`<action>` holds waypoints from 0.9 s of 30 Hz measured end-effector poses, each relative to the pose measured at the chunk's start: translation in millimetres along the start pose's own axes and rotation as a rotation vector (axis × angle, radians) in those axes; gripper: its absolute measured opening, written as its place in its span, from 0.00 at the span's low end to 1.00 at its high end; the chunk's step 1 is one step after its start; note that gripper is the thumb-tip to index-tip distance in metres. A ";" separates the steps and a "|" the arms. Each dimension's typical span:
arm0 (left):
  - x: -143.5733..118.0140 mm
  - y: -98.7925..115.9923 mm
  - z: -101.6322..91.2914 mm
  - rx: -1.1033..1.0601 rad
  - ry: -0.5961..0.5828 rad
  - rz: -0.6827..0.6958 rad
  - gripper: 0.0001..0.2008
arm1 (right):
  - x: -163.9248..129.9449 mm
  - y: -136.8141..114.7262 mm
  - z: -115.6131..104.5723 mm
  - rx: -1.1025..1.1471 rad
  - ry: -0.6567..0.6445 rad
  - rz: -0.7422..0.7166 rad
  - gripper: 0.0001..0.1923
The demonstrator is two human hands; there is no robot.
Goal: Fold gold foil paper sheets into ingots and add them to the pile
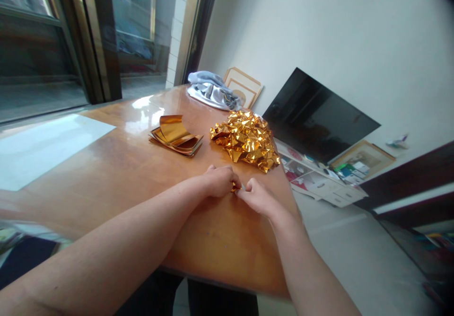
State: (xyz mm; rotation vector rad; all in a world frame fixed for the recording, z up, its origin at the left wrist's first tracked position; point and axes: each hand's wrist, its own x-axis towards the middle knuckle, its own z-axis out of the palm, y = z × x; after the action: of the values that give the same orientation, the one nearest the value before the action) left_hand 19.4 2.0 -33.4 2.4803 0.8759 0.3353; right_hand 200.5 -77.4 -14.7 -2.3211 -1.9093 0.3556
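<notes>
My left hand and my right hand meet low over the table, fingers bent inward. Between them is a small piece of gold foil paper, mostly hidden by the fingers, with a pale side showing near my right thumb. Both hands are closed on it. Just beyond lies a heap of folded gold foil pieces, shiny and many-pointed. To its left rests a stack of flat gold foil sheets, the top ones curling upward.
The glossy wooden table carries a white sheet at the left and a bundle of light blue cloth at the far end. A framed picture leans behind. Beyond the right edge are a television and a white cabinet.
</notes>
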 end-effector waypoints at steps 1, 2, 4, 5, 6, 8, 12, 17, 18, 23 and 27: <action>0.0 0.0 -0.2 -0.002 0.001 0.004 0.17 | 0.0 -0.9 -0.4 -0.003 -0.003 0.004 0.19; -0.2 0.1 -0.5 -0.006 0.001 0.007 0.17 | 0.0 -1.7 -0.7 -0.005 -0.007 0.006 0.20; -0.5 0.8 -1.4 -0.014 -0.004 0.004 0.17 | -0.4 -3.0 -1.2 -0.005 -0.008 0.008 0.20; -0.7 1.1 -1.7 -0.015 -0.007 0.000 0.18 | -0.7 -3.5 -1.5 -0.003 -0.008 0.007 0.20; -0.8 1.5 -2.1 -0.013 -0.010 -0.004 0.18 | -1.1 -3.9 -1.6 0.002 -0.007 0.006 0.20; -1.0 1.9 -2.4 -0.006 -0.015 -0.010 0.18 | -1.8 -4.6 -1.9 0.012 0.000 0.006 0.20; -0.8 1.5 -2.1 -0.008 -0.014 -0.003 0.19 | -2.2 -7.9 -3.5 -0.004 0.010 0.016 0.21; -1.3 1.9 -3.6 -0.015 -0.008 0.011 0.19 | -4.6 -14.3 -6.4 -0.044 -0.003 0.030 0.28; -2.0 2.5 -4.5 -0.014 -0.011 0.011 0.19 | -5.7 -14.4 -6.4 -0.039 0.008 0.029 0.30; -9.0 6.4 -9.6 0.007 0.004 0.040 0.17 | -8.5 -1.7 -4.0 0.155 0.014 -0.027 0.27; -13.5 7.4 -10.8 0.035 0.011 0.068 0.20 | -5.3 13.1 -3.9 0.484 0.009 -0.076 0.16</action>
State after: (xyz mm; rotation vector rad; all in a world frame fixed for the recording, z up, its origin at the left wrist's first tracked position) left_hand 8.8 -7.7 -21.3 2.5470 0.8093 0.3608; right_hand 213.0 -85.0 -13.5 -1.9251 -1.6676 0.7076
